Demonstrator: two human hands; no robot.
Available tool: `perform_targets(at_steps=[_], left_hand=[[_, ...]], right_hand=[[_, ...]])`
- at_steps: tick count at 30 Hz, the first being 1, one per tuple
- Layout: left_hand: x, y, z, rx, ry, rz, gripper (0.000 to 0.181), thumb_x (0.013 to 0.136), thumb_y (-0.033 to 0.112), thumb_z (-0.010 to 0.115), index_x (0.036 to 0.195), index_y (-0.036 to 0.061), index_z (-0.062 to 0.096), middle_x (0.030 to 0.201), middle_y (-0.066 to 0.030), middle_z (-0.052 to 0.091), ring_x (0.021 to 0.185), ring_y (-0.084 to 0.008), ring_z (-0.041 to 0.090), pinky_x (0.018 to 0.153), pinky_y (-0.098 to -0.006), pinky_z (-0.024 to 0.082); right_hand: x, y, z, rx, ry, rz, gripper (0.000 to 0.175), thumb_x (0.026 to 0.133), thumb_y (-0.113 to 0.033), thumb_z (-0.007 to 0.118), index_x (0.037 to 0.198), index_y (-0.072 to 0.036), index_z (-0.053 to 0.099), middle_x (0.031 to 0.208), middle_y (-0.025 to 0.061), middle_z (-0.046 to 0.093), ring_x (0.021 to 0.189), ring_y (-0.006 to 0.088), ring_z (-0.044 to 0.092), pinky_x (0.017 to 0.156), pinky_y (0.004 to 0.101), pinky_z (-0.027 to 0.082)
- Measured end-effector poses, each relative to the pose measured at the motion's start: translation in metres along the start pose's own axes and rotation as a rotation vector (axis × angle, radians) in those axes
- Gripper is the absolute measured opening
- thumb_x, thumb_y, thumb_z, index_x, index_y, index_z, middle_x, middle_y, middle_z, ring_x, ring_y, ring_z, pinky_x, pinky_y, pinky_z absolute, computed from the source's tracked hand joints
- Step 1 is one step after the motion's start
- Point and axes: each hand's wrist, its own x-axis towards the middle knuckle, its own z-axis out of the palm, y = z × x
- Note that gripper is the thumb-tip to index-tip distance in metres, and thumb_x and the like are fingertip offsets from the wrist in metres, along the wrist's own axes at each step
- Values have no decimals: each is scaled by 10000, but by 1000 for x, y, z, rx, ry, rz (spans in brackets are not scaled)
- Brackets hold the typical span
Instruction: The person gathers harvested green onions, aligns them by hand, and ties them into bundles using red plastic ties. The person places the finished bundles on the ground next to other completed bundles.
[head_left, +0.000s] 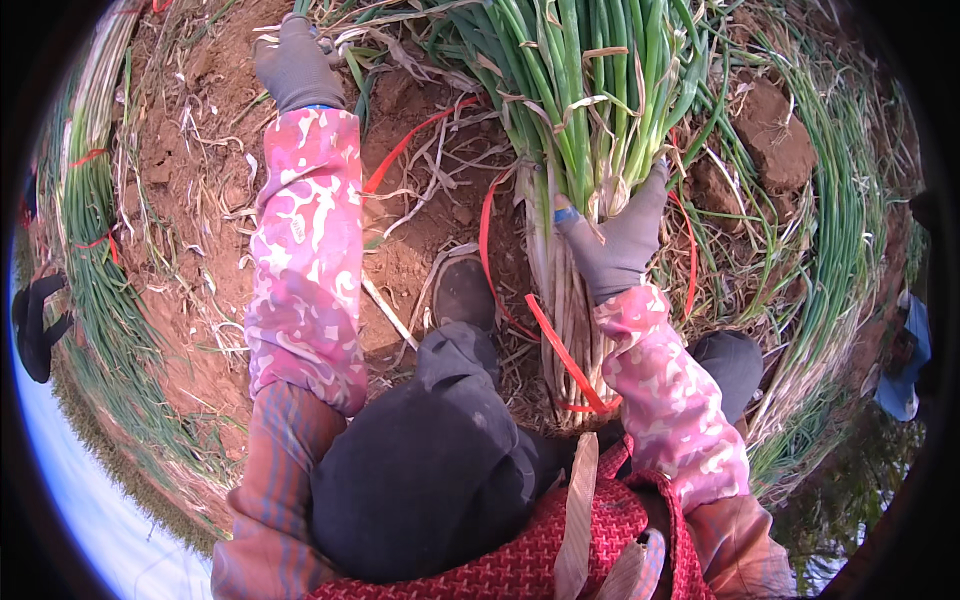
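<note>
My right hand, in a grey work glove, grips a thick bundle of green onions where the green leaves meet the pale stalks. Its thumb wears a blue band. A red plastic strap circles the bundle low down, near the root end. Another red strap lies loosely on the soil to the left of the stalks. Out at the upper left is my gloved left hand, beside loose leaves and a few pale strands; its fingertips are partly hidden, so its hold is unclear.
Tied onion bundles lie along the left, and a row of loose onions curves down the right. Earth clods sit right of the bundle. My shoe stands on dirt strewn with dry leaves. A blue object shows at far right.
</note>
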Motion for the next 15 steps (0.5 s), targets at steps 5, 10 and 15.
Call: perform_targets(at_steps=[5,10,15], left_hand=[[-129,40,36,326,-918,531,488,903,342,778,1232,54,560,910,-129,662,702,-210,660,631,-366,547],[-180,23,74,1143,-921,909,526,839,368,798,1273,139,609,978,-92,673,694,-290,690,591,-393,550],[-188,6,68,1163,-1018,1046,283,844,295,753,1014,131,598,898,-81,657,705,-321,694,554,-426,529]], right_hand=[[3,4,-4,-67,89,-48,1210,678,-512,878,1495,163,294,1347,334,536,1244,475,553,1091,482,441],[5,1,-2,-33,36,2,1148,640,-452,877,1468,130,335,1321,298,553,1192,455,566,1040,489,462],[5,6,0,-46,23,43,1192,610,-437,892,1488,127,316,1334,307,546,1200,453,562,1053,489,457]])
